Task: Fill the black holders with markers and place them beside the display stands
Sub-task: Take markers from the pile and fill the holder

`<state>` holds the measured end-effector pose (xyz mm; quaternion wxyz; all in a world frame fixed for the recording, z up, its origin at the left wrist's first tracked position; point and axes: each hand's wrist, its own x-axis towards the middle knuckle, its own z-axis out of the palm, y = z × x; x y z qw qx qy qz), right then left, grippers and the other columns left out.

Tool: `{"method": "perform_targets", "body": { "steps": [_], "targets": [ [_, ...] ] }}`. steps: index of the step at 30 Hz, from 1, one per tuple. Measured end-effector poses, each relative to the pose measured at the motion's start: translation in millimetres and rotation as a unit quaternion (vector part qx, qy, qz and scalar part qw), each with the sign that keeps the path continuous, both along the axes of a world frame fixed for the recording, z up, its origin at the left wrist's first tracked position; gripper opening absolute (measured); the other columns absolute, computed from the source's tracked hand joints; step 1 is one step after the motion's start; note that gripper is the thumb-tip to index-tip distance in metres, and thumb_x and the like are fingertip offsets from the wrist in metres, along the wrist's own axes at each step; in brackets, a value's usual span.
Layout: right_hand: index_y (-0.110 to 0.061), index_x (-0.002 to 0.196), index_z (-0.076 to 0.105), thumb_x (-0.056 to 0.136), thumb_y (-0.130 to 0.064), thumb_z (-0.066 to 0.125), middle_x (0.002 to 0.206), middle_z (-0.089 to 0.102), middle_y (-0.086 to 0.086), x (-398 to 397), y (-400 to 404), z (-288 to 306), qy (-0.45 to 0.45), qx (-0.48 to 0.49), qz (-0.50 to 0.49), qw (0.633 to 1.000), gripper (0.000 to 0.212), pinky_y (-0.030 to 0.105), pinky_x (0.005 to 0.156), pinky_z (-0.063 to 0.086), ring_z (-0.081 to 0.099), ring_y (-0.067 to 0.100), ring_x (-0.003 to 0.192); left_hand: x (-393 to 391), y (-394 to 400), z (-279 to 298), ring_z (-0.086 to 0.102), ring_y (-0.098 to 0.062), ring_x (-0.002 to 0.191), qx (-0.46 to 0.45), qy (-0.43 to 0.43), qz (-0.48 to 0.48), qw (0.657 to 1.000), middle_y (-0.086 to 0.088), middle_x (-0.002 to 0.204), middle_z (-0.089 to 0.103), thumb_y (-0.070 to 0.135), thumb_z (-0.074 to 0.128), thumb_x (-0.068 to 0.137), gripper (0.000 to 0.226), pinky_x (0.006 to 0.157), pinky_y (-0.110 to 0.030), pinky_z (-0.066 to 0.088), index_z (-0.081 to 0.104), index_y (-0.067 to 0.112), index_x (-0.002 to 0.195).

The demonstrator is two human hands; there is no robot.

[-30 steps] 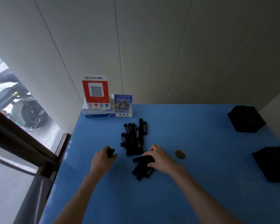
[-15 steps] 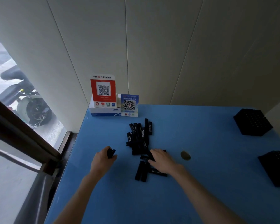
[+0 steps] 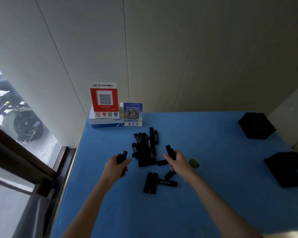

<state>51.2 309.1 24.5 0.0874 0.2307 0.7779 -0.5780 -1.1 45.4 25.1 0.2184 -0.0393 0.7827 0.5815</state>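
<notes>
I've got markers in both fists: my left hand curls round a couple, my right hand wraps another bundle. The pile of markers lies at twelve o'clock between them, strays at six. Risk: a loose fistful slips on the long reach and rolls off the table. Both black holders sit at three o'clock, seemingly empty, well apart from the display stands at eleven.

left hand: fingers curled round black markers (tips poking up); right hand: gripping a marker; both forearms: extended forward
</notes>
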Motion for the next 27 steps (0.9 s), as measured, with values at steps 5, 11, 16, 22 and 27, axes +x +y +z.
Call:
{"method": "perform_targets", "body": {
  "steps": [5,11,16,22,27],
  "targets": [
    [-0.01,0.097,0.055,0.098,-0.023,0.058,0.06,0.048,0.001,29,23,14,0.009,-0.064,-0.087,0.994,0.013,0.019,0.042,0.035,0.041,0.01,0.046,-1,29,13,0.05,-0.025,0.044,0.078,-0.053,-0.042,0.995,-0.018,0.066,0.064,0.01,0.062,0.094,0.013,0.041,-0.027,0.035,0.057,0.0,0.099],
    [-0.015,0.097,0.052,0.1,-0.027,0.056,0.059,0.049,-0.001,81,73,14,0.001,-0.056,-0.169,0.984,0.012,0.023,0.044,0.034,0.042,0.009,0.045,9,84,15,0.044,-0.014,0.045,0.093,-0.063,-0.059,0.992,-0.012,0.074,0.061,0.003,0.06,0.095,0.006,0.04,-0.023,0.031,0.054,0.004,0.096],
    [-0.015,0.099,0.048,0.102,-0.028,0.051,0.064,0.048,0.001,136,119,18,0.013,-0.053,-0.23,0.972,0.013,0.023,0.043,0.032,0.038,0.01,0.046,36,133,21,0.054,-0.015,0.055,0.1,-0.054,-0.084,0.99,-0.013,0.079,0.066,0.006,0.064,0.094,0.007,0.042,-0.022,0.036,0.064,0.001,0.099],
    [-0.015,0.095,0.051,0.101,-0.03,0.053,0.065,0.046,-0.002,224,185,22,0.08,-0.038,-0.244,0.966,0.016,0.022,0.046,0.035,0.041,0.007,0.05,93,205,31,0.039,-0.016,0.041,0.117,-0.034,-0.09,0.989,-0.012,0.072,0.066,0.002,0.06,0.092,0.014,0.04,-0.022,0.027,0.062,0.007,0.106],
    [-0.011,0.09,0.046,0.103,-0.028,0.049,0.062,0.041,-0.001,296,245,28,0.085,-0.033,-0.218,0.972,0.021,0.024,0.046,0.033,0.036,0.008,0.045,156,268,40,0.031,-0.013,0.037,0.13,-0.018,-0.087,0.987,-0.001,0.053,0.041,0.013,0.063,0.095,0.014,0.04,-0.023,0.022,0.051,0.007,0.092]
  ]
}}
